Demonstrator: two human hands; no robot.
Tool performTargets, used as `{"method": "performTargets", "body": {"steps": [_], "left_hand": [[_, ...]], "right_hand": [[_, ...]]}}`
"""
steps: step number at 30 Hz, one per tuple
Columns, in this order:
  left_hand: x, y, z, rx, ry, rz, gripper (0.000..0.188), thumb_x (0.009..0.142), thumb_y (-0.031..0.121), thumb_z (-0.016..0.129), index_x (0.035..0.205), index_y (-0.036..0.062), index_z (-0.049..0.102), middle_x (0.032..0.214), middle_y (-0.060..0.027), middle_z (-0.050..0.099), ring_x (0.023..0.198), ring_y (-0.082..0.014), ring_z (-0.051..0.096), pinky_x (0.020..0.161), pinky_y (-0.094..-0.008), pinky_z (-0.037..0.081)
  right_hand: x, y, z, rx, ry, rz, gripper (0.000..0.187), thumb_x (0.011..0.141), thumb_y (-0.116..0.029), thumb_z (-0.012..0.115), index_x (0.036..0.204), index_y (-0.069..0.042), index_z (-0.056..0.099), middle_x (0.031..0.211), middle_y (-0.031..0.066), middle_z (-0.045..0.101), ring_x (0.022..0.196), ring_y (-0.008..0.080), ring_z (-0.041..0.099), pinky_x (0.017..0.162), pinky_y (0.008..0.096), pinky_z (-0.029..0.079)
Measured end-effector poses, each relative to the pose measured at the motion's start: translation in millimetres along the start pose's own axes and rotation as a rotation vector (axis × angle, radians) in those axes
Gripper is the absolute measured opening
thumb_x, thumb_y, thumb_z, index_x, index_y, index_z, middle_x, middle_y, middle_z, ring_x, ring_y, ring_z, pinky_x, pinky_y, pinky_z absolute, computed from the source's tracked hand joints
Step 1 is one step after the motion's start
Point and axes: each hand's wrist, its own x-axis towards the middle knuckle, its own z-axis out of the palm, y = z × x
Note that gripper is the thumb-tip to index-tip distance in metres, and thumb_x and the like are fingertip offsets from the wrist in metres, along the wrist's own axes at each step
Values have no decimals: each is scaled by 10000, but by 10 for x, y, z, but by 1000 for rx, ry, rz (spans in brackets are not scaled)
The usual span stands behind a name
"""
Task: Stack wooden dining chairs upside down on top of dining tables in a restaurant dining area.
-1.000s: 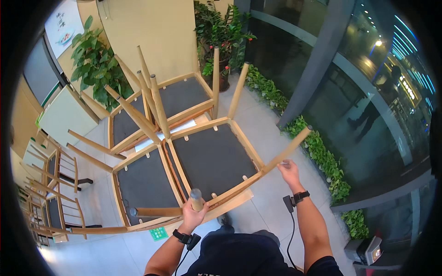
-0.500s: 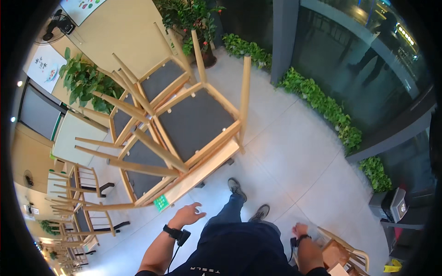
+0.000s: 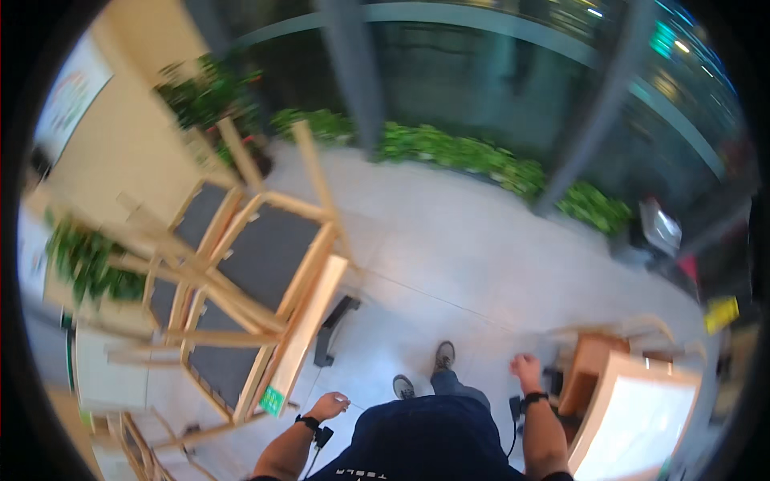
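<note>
My left hand [image 3: 327,406] hangs beside the near end of a wooden table [image 3: 309,337], with floor showing between them. Its fingers are curled, and a small whitish thing shows at the fingertips, too blurred to name. My right hand [image 3: 525,369] hangs loosely on the other side, fingers slightly bent and apart, with nothing visible in it. It is nearest to a brown wooden chair [image 3: 589,361] and a white-topped table [image 3: 638,417] at the right. Upturned chairs [image 3: 269,248] with dark seat undersides are stacked on the left table, legs pointing up and outward.
A green label [image 3: 272,401] is stuck on the left table's corner. Pale floor [image 3: 425,232] runs toward a row of low green plants [image 3: 457,156] beneath dark glass. A dark table foot [image 3: 333,333] juts out at floor level. A yellow object [image 3: 721,314] stands far right.
My view has swung to the right, so the stacked chairs have shifted left and the white-topped table has come into view. My feet have stepped. Both hands stay low at my sides.
</note>
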Motion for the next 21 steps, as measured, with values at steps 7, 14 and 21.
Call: {"method": "performTargets", "body": {"steps": [7, 14, 21], "left_hand": [[613, 193, 214, -198, 160, 172, 185, 880, 114, 595, 941, -56, 637, 828, -155, 682, 725, -215, 686, 665, -314, 568], [587, 964, 815, -89, -108, 292, 194, 885, 135, 604, 964, -42, 619, 817, -143, 683, 735, -214, 687, 688, -300, 548], [890, 1897, 1656, 398, -219, 440, 376, 866, 286, 645, 1021, -56, 620, 816, -150, 704, 793, -217, 694, 746, -321, 537]], "right_hand": [[-889, -136, -139, -233, 64, -235, 183, 866, -101, 546, 820, 44, 648, 662, 98, 655, 547, 148, 614, 521, 277, 503], [-869, -1096, -888, -300, 265, -331, 230, 853, -196, 598, 820, 21, 669, 683, 91, 679, 581, 148, 650, 577, 297, 514], [-252, -1090, -2220, -282, 340, -255, 209, 842, -147, 577, 807, 41, 661, 682, 76, 654, 575, 127, 610, 535, 269, 491]]}}
